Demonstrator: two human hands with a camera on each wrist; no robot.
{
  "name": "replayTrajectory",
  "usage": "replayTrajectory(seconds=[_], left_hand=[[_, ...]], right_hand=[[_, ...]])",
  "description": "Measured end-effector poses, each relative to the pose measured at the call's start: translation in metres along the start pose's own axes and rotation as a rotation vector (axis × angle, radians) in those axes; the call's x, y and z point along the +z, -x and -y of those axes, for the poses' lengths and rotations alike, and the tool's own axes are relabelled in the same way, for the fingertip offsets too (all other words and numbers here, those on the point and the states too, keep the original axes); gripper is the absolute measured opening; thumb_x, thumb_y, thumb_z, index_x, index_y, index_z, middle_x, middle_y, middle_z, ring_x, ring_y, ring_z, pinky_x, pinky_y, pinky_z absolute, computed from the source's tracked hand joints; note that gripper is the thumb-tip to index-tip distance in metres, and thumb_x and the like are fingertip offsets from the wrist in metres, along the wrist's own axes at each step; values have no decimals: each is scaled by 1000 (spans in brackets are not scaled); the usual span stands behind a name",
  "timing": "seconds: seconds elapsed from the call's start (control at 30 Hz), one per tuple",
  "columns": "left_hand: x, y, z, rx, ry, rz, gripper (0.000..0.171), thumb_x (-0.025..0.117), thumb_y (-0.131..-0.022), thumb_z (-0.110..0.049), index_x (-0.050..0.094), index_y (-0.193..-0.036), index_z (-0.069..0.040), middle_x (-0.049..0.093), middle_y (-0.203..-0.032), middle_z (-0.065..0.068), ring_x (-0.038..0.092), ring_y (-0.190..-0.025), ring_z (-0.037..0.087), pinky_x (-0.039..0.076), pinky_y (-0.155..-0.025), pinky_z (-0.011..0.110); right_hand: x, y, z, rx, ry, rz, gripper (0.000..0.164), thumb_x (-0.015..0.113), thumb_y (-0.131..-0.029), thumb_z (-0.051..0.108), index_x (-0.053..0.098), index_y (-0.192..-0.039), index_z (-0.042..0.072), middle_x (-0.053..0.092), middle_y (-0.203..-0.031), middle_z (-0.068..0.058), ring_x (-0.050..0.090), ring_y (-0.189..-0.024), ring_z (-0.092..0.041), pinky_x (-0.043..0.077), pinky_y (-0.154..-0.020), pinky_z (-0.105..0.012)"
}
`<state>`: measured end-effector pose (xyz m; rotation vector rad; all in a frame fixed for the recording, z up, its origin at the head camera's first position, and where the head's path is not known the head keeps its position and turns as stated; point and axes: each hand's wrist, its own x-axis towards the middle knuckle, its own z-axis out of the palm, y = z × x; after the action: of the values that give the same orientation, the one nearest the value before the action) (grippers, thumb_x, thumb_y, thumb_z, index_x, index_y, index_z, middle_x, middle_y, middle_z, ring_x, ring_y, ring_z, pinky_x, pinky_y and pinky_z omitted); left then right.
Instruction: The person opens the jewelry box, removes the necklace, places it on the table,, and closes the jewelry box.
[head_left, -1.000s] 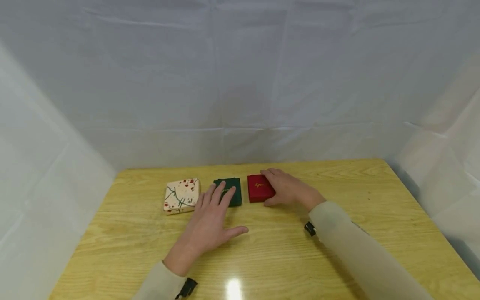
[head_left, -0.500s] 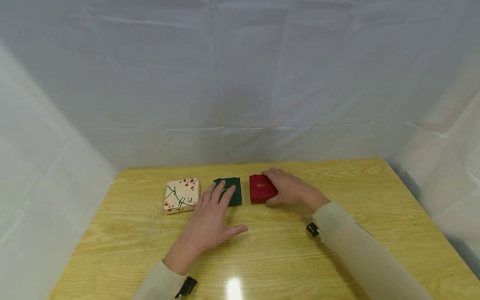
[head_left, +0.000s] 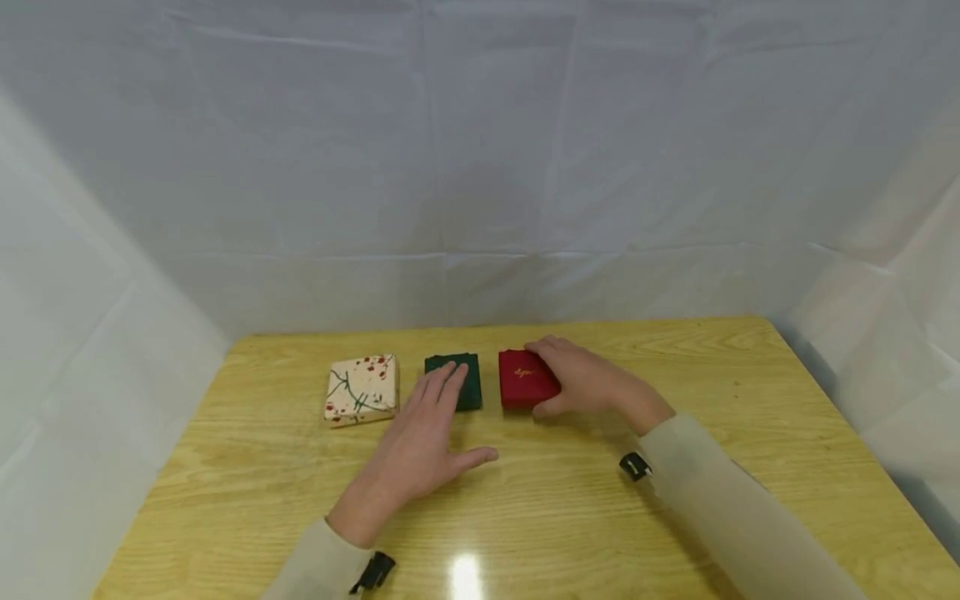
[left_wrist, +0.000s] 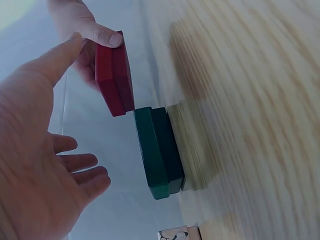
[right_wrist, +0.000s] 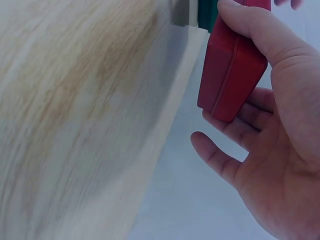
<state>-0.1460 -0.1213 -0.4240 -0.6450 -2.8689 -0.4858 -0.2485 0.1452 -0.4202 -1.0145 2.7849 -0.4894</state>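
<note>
My right hand [head_left: 581, 379] grips a small red box [head_left: 523, 379] with gold lettering, thumb on the near side and fingers at the far side. The left wrist view shows this red box [left_wrist: 112, 80] lifted a little off the table. A similar green box [left_wrist: 151, 150] rests on the table to its left. With fingers spread and straight, my left hand [head_left: 416, 450] hovers over the near part of the green box [head_left: 471, 387] and holds nothing. Left of that hand lies a cream box [head_left: 362, 389] with a red blossom and green branch print.
The boxes are near the back of a light wooden table [head_left: 240, 500]. White sheeting [head_left: 480, 167] hangs behind it and along both sides. A light glare [head_left: 466, 575] shows at the table's front.
The right hand has moved slightly to the right and towards me with the red box, widening its gap from the green box. The left hand has hardly moved.
</note>
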Motion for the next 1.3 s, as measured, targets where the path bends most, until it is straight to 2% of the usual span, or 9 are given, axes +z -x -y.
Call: replayTrajectory(seconds=[0.1,0.3,0.47,0.63,0.8,0.97,1.13,1.2,1.3], left_hand=[[0,-1,-3,-17,72,26,116,49,-70,-84,5,-155,-19,18,-156,8,20,-141,25,31,-108,47],[-3,-1,-10,-41,260,78,120,59,-67,-80,3,-155,-23,15,-158,3,18,-142,22,30,-109,45],[-4,-1,-15,-70,325,102,119,64,-66,-77,-5,-153,-33,12,-159,3,15,-143,20,30,-108,45],[-3,-2,-19,-79,404,129,119,70,-67,-70,-8,-151,-38,10,-159,1,17,-142,20,31,-108,44],[-1,-3,-23,-61,472,142,118,76,-69,-61,-5,-152,-37,11,-158,-3,24,-140,19,34,-107,41],[2,-5,-26,-21,548,146,116,81,-73,-46,-2,-153,-33,18,-155,-2,29,-138,21,35,-106,39],[8,-4,-28,9,623,136,113,84,-74,-27,5,-155,-24,26,-150,-1,34,-133,15,36,-106,37],[10,-4,-30,18,641,127,111,85,-74,-23,9,-154,-20,29,-147,-2,36,-130,14,38,-105,38],[13,-3,-32,12,651,122,109,85,-73,-22,12,-154,-20,31,-144,-4,40,-127,13,39,-104,37]], right_hand=[[-2,5,2,-10,0,-6,97,81,-72,48,33,-147,10,46,-133,1,46,-111,-13,43,-94,-34],[-6,17,10,-41,-6,-42,95,81,-72,47,35,-145,10,46,-134,2,46,-112,-12,44,-92,-34],[-6,27,18,-71,-1,-66,94,81,-71,47,35,-145,11,45,-136,1,45,-115,-14,45,-91,-34],[-6,36,26,-84,-1,-66,95,81,-71,48,35,-146,12,45,-136,4,45,-114,-11,45,-91,-32],[-7,44,35,-122,-16,-80,95,82,-71,48,36,-145,12,45,-133,6,45,-111,-8,46,-89,-28],[-8,52,42,-152,9,-92,94,80,-72,50,36,-145,11,47,-133,5,44,-113,-9,45,-91,-28],[-7,58,48,-136,25,-79,94,79,-72,51,35,-145,12,46,-135,5,43,-116,-9,44,-94,-29],[-6,61,50,-121,23,-73,94,79,-73,51,34,-146,12,45,-136,5,43,-117,-9,44,-94,-29],[-5,64,51,-110,23,-70,94,78,-73,52,34,-146,14,44,-136,6,43,-116,-8,44,-93,-28]])
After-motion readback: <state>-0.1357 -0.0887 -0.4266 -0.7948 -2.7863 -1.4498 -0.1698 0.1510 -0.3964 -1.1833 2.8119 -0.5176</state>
